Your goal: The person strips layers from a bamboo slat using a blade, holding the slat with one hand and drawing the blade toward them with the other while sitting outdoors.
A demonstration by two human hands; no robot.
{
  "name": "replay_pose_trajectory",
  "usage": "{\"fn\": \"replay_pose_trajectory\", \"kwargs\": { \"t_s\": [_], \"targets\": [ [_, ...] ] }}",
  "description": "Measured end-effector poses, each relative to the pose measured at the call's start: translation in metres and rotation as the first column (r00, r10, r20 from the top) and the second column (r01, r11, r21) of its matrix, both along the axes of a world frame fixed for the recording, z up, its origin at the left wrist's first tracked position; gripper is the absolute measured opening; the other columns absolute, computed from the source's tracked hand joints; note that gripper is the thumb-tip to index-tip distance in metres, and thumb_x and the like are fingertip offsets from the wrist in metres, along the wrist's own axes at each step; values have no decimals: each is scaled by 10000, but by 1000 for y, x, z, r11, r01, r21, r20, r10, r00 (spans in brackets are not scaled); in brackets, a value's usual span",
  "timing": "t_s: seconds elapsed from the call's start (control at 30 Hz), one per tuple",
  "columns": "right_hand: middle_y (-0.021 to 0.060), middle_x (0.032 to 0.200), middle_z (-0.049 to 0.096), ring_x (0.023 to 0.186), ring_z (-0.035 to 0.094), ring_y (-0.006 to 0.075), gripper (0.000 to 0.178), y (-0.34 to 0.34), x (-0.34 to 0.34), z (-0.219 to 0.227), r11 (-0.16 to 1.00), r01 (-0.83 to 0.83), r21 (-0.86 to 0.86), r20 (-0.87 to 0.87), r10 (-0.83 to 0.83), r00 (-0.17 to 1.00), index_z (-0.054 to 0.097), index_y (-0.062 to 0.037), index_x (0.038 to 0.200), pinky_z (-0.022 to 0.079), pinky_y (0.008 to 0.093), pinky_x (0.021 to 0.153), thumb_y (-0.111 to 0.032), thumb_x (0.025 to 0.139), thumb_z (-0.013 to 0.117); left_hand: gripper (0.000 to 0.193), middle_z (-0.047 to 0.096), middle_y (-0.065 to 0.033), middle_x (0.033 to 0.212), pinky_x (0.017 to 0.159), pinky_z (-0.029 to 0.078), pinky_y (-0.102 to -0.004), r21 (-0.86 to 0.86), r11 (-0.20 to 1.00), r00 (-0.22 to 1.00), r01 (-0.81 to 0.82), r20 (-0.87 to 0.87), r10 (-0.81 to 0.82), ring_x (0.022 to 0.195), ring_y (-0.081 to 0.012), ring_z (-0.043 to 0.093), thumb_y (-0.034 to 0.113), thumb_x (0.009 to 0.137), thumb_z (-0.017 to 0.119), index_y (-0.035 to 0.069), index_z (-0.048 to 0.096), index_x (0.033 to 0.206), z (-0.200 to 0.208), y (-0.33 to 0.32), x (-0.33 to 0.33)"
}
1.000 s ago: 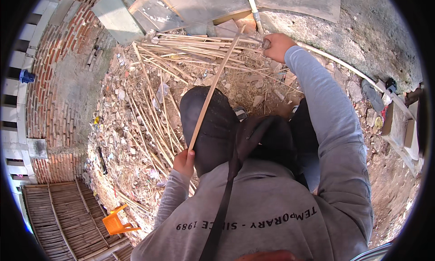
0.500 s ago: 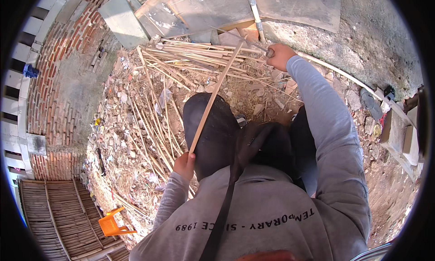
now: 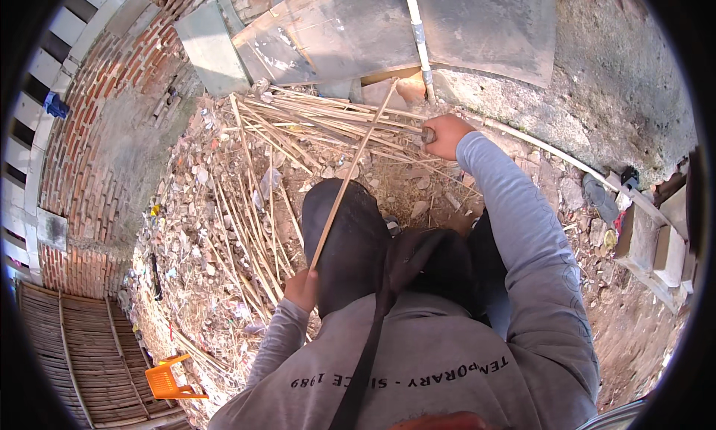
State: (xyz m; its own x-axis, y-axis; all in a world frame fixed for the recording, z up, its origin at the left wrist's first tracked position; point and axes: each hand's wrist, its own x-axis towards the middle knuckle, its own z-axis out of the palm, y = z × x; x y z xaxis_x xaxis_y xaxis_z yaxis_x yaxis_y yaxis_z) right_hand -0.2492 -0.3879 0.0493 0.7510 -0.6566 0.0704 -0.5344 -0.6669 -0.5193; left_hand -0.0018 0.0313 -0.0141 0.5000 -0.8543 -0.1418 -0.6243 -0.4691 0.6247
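A long, flat bamboo strip (image 3: 344,187) slants up and away over my dark-trousered left knee. Its lower end is pinched in my left hand (image 3: 301,289), fingers closed. My right hand (image 3: 449,136), farther off at the right, is wrapped round the handle of a knife (image 3: 428,135). The knife's blade is hard to make out against the strips behind it. The far end of the bamboo strip rises to the left of my right hand, and I cannot tell whether the blade touches it.
Loose bamboo strips (image 3: 313,124) are heaped beyond my knees, and more (image 3: 242,228) lie on the rubble at the left. Metal sheets (image 3: 485,35) and a pale pipe (image 3: 416,27) stand against the far wall. An orange chair (image 3: 168,379) is at the lower left, a dark shoe (image 3: 599,197) at the right.
My right hand has come lower and slightly left with the knife, whose blade showed plainly before. The strip stays in my left hand. The whole view has shifted a little.
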Motion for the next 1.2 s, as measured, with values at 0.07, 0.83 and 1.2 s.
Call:
{"fn": "replay_pose_trajectory", "kwargs": {
  "t_s": [0.07,0.83,1.2],
  "targets": [
    [203,864,669,854,644,371,343,-15,-3,-5,999,50,17,4,-50,999,674,-45,963,513,423,790,-281,715,707,589,598,-238,737,670,448,-479,41,999,1000,10,27,-12,739,-433,609,505,977,339,-1,613,853,2,0,-1],
    [177,909,674,900,638,369,319,8,2,2,996,-89,-8,-65,88,994,658,-86,953,512,446,827,-292,710,679,472,604,-238,737,686,458,-427,-8,1000,999,-6,-47,5,718,-376,609,392,979,444,-38,617,888,17,-4,-8],
    [178,909,676,911,641,366,319,13,1,11,996,-82,22,-124,84,989,662,-87,949,513,440,835,-314,726,682,445,589,-228,692,638,456,-410,-79,997,999,-4,-40,1,676,-372,611,376,981,450,-19,620,868,24,-1,-14]
  ]
}}
